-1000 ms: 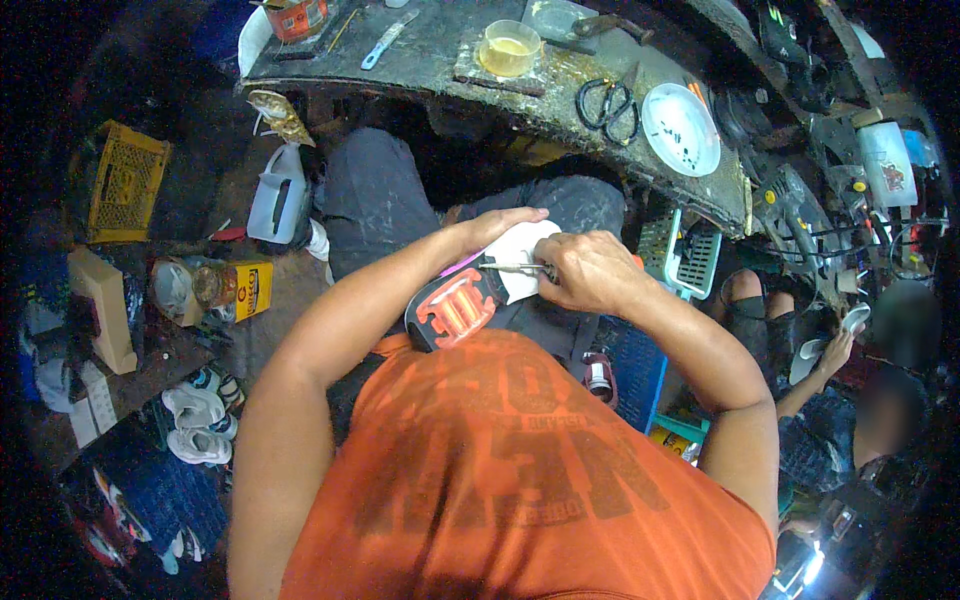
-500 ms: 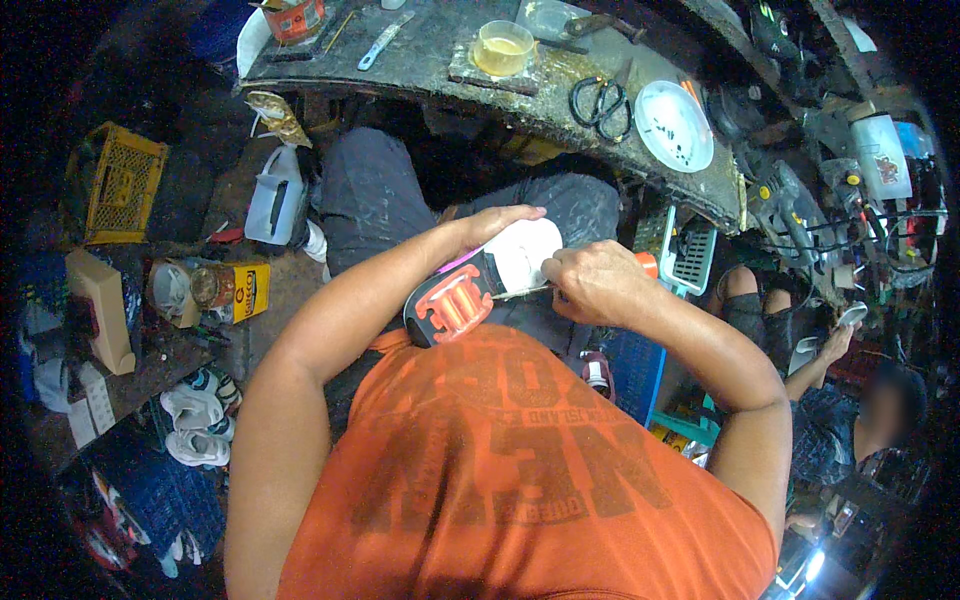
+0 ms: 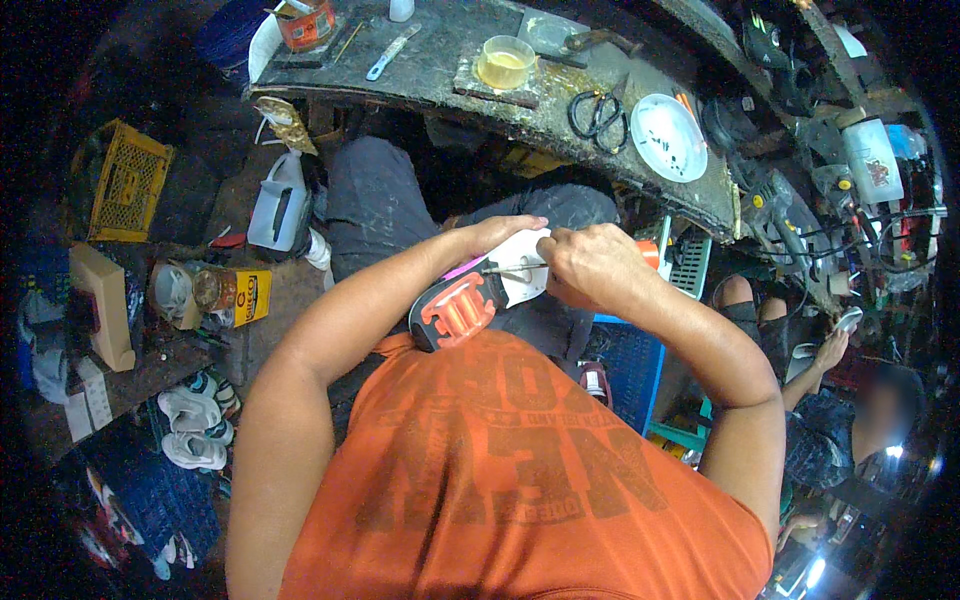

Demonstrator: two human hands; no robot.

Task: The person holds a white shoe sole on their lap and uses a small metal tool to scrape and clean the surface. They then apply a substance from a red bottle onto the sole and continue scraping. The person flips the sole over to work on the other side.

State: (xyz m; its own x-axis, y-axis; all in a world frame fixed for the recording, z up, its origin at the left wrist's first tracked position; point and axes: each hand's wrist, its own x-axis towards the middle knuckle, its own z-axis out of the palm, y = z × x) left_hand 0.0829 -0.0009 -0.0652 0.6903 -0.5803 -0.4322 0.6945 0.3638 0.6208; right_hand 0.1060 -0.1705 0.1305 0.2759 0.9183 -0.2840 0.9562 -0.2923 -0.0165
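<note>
A shoe (image 3: 462, 312) with an orange and black heel part, a white front part and a pink edge is tilted across my lap. My left hand (image 3: 505, 232) is closed round its far side, with some fingers hidden behind it. My right hand (image 3: 598, 265) makes a fist round a thin-shafted tool with an orange handle (image 3: 647, 254). From the fist the slim shaft runs left across the white part of the shoe. Whether its tip is in the material or only touching it, I cannot tell.
Ahead, a worn workbench (image 3: 420, 85) carries black-handled scissors (image 3: 598, 122), a white bowl (image 3: 670, 138), a cup of yellowish liquid (image 3: 506, 63) and a knife (image 3: 393, 52). White shoes (image 3: 195, 430) lie at left, near a yellow crate (image 3: 130, 185). Another person (image 3: 825, 440) sits at right.
My right fist and the tool's shaft have moved up slightly, so the shaft lies farther from the orange heel. The shoe has turned a little in my left hand.
</note>
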